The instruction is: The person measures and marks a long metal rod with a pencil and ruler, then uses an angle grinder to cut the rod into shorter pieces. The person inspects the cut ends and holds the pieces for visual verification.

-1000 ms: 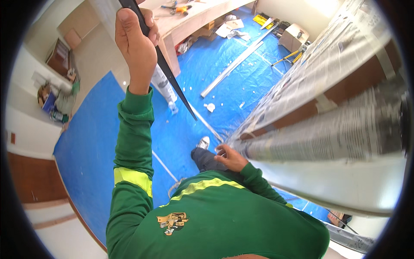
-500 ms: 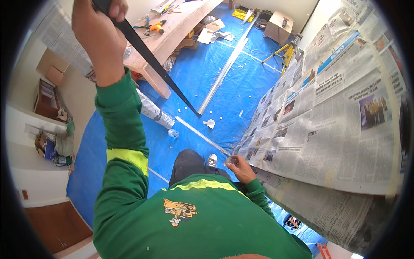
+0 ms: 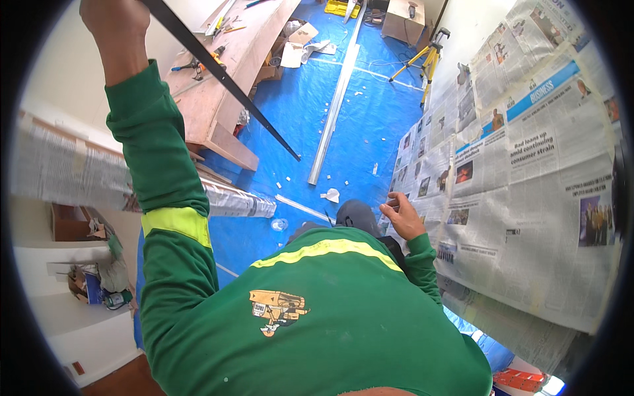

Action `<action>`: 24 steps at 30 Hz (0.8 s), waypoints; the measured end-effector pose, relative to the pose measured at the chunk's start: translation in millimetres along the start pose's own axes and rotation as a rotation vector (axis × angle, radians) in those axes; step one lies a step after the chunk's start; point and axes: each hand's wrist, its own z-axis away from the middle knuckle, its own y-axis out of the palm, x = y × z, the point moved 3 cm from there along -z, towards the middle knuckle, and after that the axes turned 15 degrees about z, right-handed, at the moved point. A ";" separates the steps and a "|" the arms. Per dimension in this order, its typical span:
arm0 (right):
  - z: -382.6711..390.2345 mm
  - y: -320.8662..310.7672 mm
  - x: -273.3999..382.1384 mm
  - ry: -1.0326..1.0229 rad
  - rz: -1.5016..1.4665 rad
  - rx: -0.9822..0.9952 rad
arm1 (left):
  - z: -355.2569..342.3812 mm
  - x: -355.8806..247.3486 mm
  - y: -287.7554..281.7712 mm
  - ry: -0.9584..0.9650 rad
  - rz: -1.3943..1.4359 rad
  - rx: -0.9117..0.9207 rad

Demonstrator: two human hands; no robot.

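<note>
High at the left, my left hand (image 3: 117, 30) is closed on a long, thin black metal bar (image 3: 228, 82); the upper frame edge cuts off its fingers. The bar slants down to the right, its lower tip over the blue floor sheet. My right hand (image 3: 404, 218) hangs low beside the newspaper-covered surface (image 3: 489, 218), fingers loosely bent and apart, with nothing visible in them. Long silvery metal strips (image 3: 337, 115) lie on the sheet ahead of me. Nearer lie a white scrap (image 3: 331, 195) and a clear plastic piece (image 3: 279, 225).
A wooden workbench (image 3: 228, 125) with tools, one an orange drill (image 3: 217, 52), stands at the left. Below it is a paper-wrapped beam (image 3: 244, 204). A yellow tripod (image 3: 429, 63) and a box (image 3: 404, 23) stand at the far right. Blue sheeting (image 3: 277, 119) covers the floor.
My left hand has moved up and left with the black bar, whose tip has shifted slightly up and left. My right hand has come up and right, nearer the newspaper. My view has turned.
</note>
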 end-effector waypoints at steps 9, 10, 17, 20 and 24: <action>-185.0 -24.9 34.4 -0.008 0.015 0.114 | -30.2 129.0 -82.7 -0.084 -0.054 -0.203; -219.0 -33.3 38.6 -0.027 0.027 0.109 | -34.8 145.8 -92.7 -0.064 -0.035 -0.256; -440.2 -104.5 122.5 -0.323 0.252 0.144 | -48.0 261.4 -134.1 -0.050 -0.075 -0.515; -520.3 -145.1 177.8 -0.481 0.420 0.087 | -26.6 306.0 -142.9 -0.040 -0.044 -0.698; -605.5 -166.4 228.9 -0.497 0.677 0.063 | 25.9 386.0 -140.3 -0.066 -0.035 -0.963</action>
